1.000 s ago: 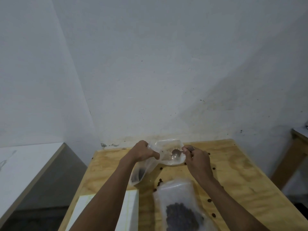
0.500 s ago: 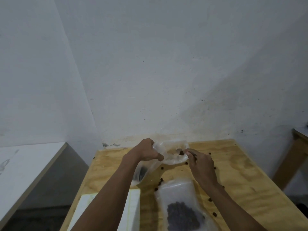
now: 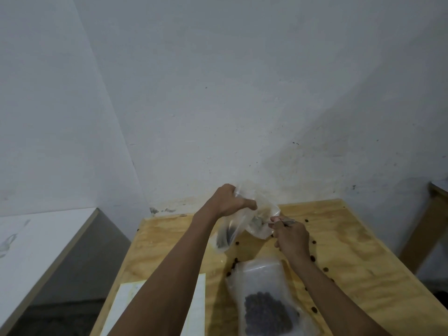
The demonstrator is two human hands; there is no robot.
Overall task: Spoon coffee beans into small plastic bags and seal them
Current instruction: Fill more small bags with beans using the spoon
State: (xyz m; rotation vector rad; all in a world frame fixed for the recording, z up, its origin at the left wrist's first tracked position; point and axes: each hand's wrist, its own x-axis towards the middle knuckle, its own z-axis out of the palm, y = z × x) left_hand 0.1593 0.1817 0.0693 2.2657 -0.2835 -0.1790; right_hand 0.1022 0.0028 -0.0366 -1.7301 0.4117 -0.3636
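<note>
The left hand (image 3: 228, 200) is raised above the far part of the wooden table (image 3: 358, 258), its fingers curled round the bunched rim of a small clear plastic bag (image 3: 259, 214) – the thumb lies across the front of the plastic, and the bag hangs down from the grip toward 7 o'clock, with a dark clump of coffee beans (image 3: 226, 235) showing through its lower end. At 4 o'clock from that hand, just beside it, the right hand (image 3: 292, 236) pinches the handle of a metal spoon (image 3: 260, 221) between thumb and curled fingers; the spoon's bowl is inside the bag's mouth, seen blurred through the plastic, so what it carries cannot be told. At 6 o'clock from both hands, near the table's near edge, lies a larger clear bag (image 3: 264, 294) holding a dark heap of beans – it rests flat between the two forearms. Loose beans (image 3: 312, 258) are scattered on the wood around the right wrist and near the large bag. A white sheet (image 3: 196, 309) lies at 7 o'clock, partly under the left forearm
</note>
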